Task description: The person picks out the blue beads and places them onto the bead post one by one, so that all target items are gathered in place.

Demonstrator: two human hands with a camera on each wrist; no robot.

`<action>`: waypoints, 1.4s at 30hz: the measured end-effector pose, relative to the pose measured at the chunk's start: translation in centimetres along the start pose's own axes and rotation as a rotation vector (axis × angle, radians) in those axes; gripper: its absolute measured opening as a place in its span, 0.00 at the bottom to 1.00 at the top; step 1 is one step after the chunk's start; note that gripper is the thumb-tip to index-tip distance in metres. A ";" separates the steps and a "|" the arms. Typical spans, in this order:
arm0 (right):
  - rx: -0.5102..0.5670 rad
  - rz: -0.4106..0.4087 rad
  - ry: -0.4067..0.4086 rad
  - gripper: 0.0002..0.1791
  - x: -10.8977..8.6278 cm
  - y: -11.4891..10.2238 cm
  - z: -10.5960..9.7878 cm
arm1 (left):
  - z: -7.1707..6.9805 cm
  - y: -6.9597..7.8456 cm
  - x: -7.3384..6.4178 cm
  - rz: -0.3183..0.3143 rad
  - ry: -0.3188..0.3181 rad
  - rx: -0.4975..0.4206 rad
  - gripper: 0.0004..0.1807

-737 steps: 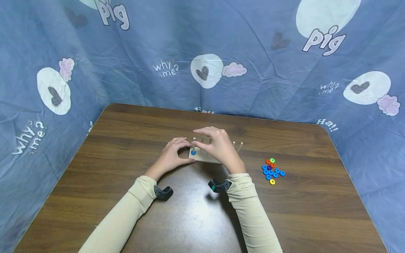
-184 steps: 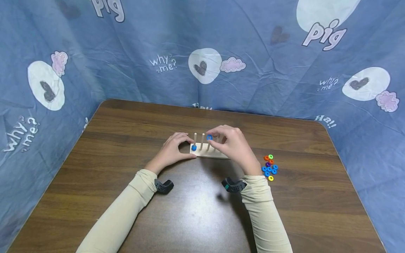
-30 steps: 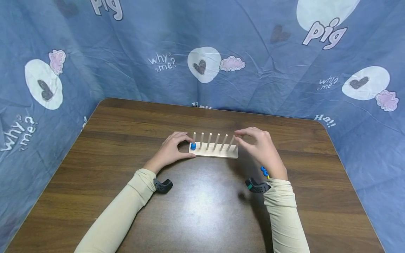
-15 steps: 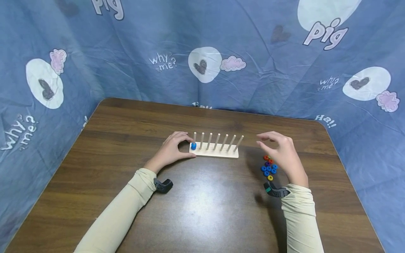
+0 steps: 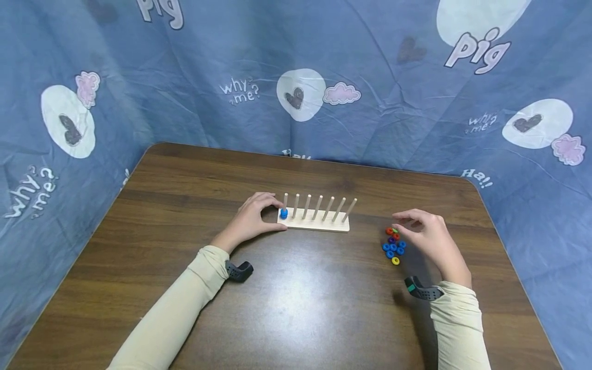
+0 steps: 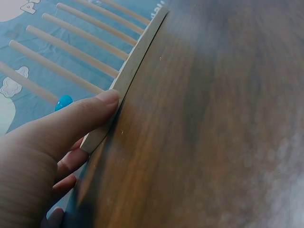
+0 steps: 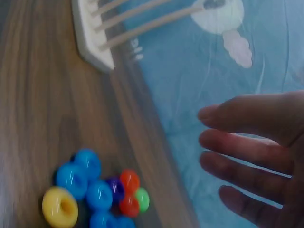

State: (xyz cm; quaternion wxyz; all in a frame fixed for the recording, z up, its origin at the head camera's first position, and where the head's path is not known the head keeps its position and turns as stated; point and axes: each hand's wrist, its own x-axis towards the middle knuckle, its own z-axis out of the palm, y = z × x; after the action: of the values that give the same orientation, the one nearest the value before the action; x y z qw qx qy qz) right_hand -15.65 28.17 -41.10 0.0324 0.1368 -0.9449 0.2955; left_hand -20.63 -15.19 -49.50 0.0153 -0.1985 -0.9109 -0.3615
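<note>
With our left hand (image 5: 250, 218) we pinch the rack (image 5: 319, 224) on the table (image 5: 222, 313) at one end, probably to steady it, while our right hand (image 5: 432, 239), empty and loosely spread, hovers beside the loose rings (image 7: 99, 197).

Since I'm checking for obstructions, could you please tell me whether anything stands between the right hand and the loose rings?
Nothing visible does: the right hand hovers beside the loose rings, with no object between them.

Loose rings (image 5: 393, 247) right of pegboard (image 5: 316, 224)
</note>
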 end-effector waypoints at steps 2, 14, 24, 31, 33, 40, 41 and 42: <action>0.014 0.035 -0.054 0.13 -0.5 0.7 -0.3 | 0.0 0.1 0.0 0.002 -0.003 -0.002 0.30; -0.003 0.199 -0.264 0.11 -1.3 3.7 -1.0 | -0.2 0.0 -0.1 0.019 0.013 -0.010 0.29; 0.020 0.213 -0.316 0.12 -1.1 3.8 -0.2 | 0.0 -0.2 0.0 0.018 0.015 -0.015 0.29; 0.009 0.206 -0.306 0.11 -0.9 4.1 0.3 | 0.0 -0.1 0.0 0.018 0.013 -0.019 0.29; 0.006 0.205 -0.303 0.10 -0.9 4.1 0.5 | -0.1 0.0 0.0 0.019 0.011 -0.019 0.29; -0.005 0.205 -0.282 0.06 -0.8 4.0 0.5 | -0.1 0.0 -0.1 0.020 0.009 -0.018 0.29; -0.003 0.208 -0.274 0.06 -0.8 4.0 0.5 | -0.1 0.0 -0.1 0.020 0.008 -0.017 0.29; 0.000 0.211 -0.266 0.06 -0.9 3.9 0.4 | -0.1 0.0 -0.1 0.020 0.008 -0.017 0.29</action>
State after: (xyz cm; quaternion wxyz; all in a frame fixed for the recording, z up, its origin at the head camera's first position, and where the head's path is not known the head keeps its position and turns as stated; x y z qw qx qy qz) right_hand -15.92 31.24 -43.72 -0.1241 0.0749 -0.9500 0.2766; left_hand -20.56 -15.27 -49.39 0.0210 -0.2064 -0.9057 -0.3697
